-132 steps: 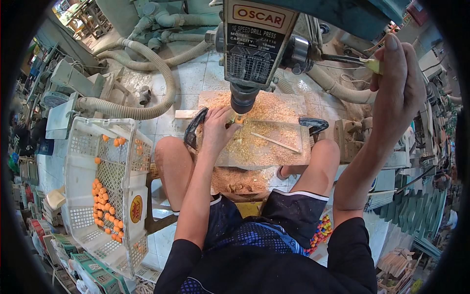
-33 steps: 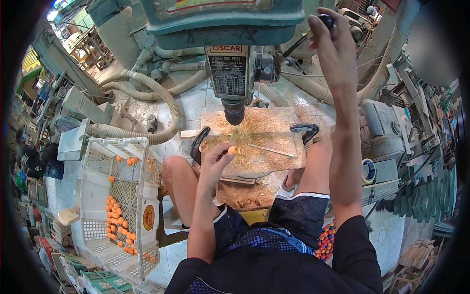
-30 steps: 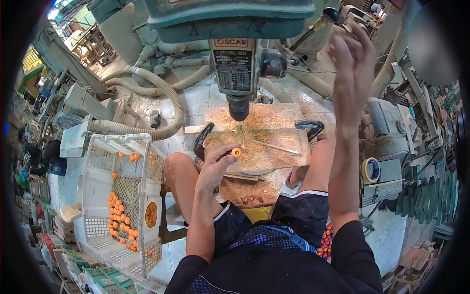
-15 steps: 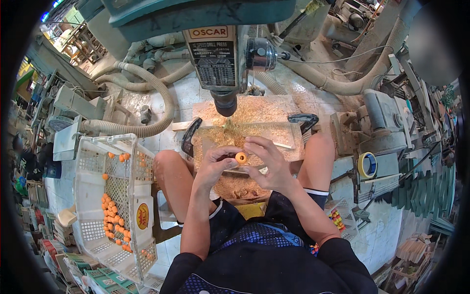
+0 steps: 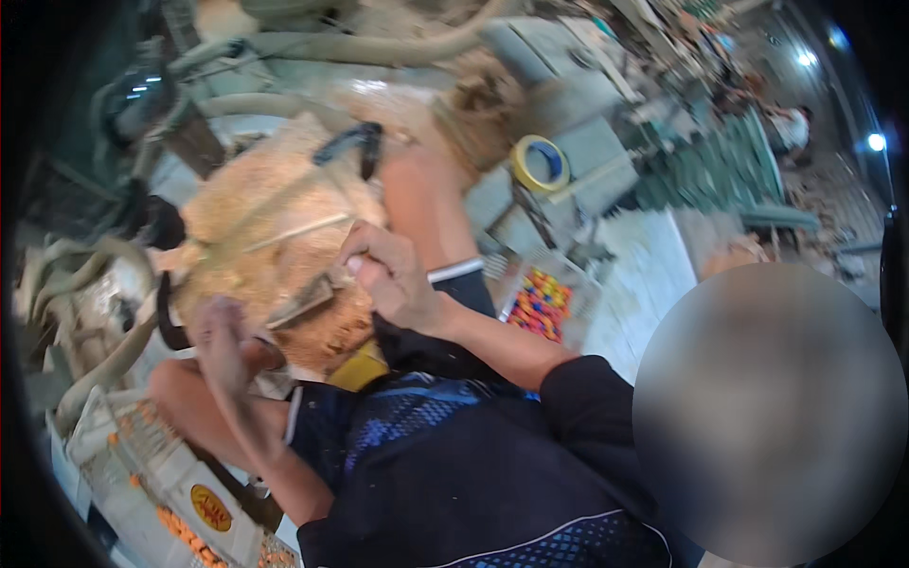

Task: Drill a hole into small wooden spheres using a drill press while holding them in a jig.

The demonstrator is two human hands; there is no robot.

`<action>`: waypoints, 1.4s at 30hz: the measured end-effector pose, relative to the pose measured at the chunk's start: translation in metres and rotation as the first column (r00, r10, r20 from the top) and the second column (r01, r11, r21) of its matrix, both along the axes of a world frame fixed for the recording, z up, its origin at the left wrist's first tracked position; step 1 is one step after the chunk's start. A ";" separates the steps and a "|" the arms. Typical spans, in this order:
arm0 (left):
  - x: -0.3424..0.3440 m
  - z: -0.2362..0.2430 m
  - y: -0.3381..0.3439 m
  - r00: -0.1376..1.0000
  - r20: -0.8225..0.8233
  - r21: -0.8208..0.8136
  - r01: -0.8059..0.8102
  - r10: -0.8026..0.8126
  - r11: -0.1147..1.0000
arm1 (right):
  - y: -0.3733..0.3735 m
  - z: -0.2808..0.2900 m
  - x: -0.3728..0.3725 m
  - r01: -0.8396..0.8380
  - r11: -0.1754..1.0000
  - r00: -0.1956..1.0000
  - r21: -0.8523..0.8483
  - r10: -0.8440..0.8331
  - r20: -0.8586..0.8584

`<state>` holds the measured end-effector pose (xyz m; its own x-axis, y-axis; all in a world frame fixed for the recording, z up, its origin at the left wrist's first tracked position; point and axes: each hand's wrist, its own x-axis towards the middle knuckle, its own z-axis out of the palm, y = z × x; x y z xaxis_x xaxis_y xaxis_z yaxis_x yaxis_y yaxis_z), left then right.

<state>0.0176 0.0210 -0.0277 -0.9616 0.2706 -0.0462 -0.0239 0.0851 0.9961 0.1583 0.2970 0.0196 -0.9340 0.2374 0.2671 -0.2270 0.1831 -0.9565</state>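
Note:
My right hand (image 5: 393, 282) is closed in front of the board, thumb pressed against curled fingers; whatever it may hold is hidden. My left hand (image 5: 223, 331), smeared by motion, hangs over the near left part of the wooden board (image 5: 270, 175), which is strewn with shavings. No orange ring-like piece shows in either hand. Several small orange pieces (image 5: 185, 535) lie in the white plastic crate (image 5: 170, 466) at the lower left. The dark drill press chuck (image 5: 163, 222) is beyond my left hand.
Black clamps (image 5: 350, 147) grip the board's edges. To the right stand a basket of colourful small pieces (image 5: 538, 305), a roll of yellow tape (image 5: 541, 164) and a grey machine (image 5: 544, 62). Hoses (image 5: 379, 47) run behind. A blurred patch hides the lower right; another person (image 5: 791, 128) is far off.
My view has swung to the right. My hands, together around an orange ring-like piece before, are now apart; that piece is no longer visible in them. The right hand has closed.

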 end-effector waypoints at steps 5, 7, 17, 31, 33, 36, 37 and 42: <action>-0.003 0.004 -0.012 1.000 0.011 0.035 -0.030 0.029 0.999 | 0.060 0.018 0.098 0.352 0.934 0.871 0.059 -0.350 0.344; -0.005 0.005 -0.014 0.997 0.040 0.015 -0.061 0.060 0.998 | 0.083 0.028 0.133 0.344 0.917 0.826 0.201 -0.398 0.401; -0.002 0.003 -0.009 0.997 -0.049 0.076 -0.059 0.063 0.995 | 0.104 0.038 0.140 0.356 0.680 0.849 0.641 -0.522 0.084; 0.006 0.032 0.002 0.932 -0.079 0.195 -0.335 0.355 0.922 | 0.014 0.055 -0.075 0.292 0.853 0.952 0.433 -0.305 -0.041; 0.004 0.038 -0.008 0.879 -0.085 0.282 -0.431 0.470 0.857 | 0.009 0.056 -0.083 0.271 0.804 0.944 0.529 -0.329 0.016; -0.002 0.043 -0.021 0.819 -0.012 0.355 -0.533 0.574 0.768 | 0.003 0.038 -0.086 0.135 0.773 0.963 0.620 -0.250 0.101; -0.003 0.042 -0.024 0.813 -0.029 0.374 -0.531 0.582 0.761 | -0.002 0.025 -0.089 0.057 0.764 0.989 0.642 -0.133 0.070; -0.005 0.037 -0.030 0.801 0.130 0.473 -0.568 0.585 0.674 | -0.013 -0.038 -0.097 0.030 0.511 0.997 0.859 0.040 -0.058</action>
